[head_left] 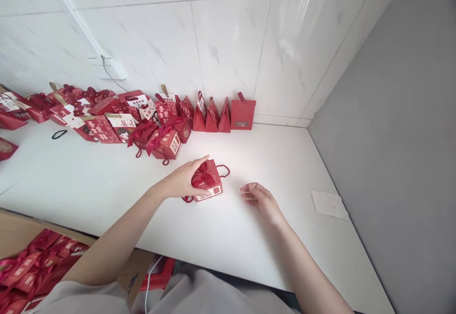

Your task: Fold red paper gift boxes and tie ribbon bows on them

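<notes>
A small red gift box (215,179) with a dark red ribbon bow (206,177) sits on the white table in front of me. Its cord handle (224,171) loops out to the right, and another bit of cord shows at its lower left. My left hand (187,180) grips the box from the left, thumb at the near side and fingers over the far side. To the right of the box, apart from it, my right hand (261,201) hovers with fingers loosely curled and nothing visible in them.
Many red gift boxes (101,128) crowd the table's back left, with two ribboned ones (166,144) nearest. Tent-shaped boxes (224,118) stand along the tiled wall. A carton of red boxes (39,266) is at lower left. A grey panel (399,128) bounds the right side.
</notes>
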Demonstrator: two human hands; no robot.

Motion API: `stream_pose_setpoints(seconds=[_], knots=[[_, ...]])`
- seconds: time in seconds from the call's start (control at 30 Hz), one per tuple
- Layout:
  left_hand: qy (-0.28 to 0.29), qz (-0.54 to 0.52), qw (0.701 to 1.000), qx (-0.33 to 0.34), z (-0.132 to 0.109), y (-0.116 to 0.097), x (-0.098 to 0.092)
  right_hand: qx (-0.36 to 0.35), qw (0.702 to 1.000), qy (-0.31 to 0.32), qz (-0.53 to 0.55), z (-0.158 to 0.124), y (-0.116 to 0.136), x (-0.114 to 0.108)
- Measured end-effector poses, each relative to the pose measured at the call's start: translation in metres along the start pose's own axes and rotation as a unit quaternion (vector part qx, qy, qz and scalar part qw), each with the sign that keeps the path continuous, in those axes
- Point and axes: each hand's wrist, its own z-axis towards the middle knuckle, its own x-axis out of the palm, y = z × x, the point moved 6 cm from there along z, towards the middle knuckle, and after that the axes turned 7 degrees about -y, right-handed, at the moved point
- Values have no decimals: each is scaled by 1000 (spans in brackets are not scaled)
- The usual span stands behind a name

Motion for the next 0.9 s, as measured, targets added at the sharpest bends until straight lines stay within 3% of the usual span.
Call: stream_pose_setpoints(seconds=[0.07,0.2,0.27,0.4,0.5,0.6,0.7,0.8,0.9], knots=[[-12,23,999,-27,-12,6,-1,5,1000,18,-21,-3,-1,4],[-91,112,981,-130,-26,19,-14,-3,996,61,-69,-10,-3,16],[-98,140,980,-99,-25,16,-21,-12,992,77,-95,-13,-4,20],[-5,124,992,13,-12,8,-19,-35,983,89,-154,-17,-4,25],[12,125,992,-3,-4,15,-13,-50,973,91,-206,-19,-2,25],[-30,117,993,-14,-7,17,-4,-60,960,94,-258,-24,2,26],[-96,109,989,-23,-29,6,1,-79,946,99,-298,-30,6,29],[-113,72,991,-10,-68,-17,2,-93,931,102,-338,-34,7,32],[-158,-3,984,-76,-125,-20,-19,-103,918,97,-371,-35,4,32]])
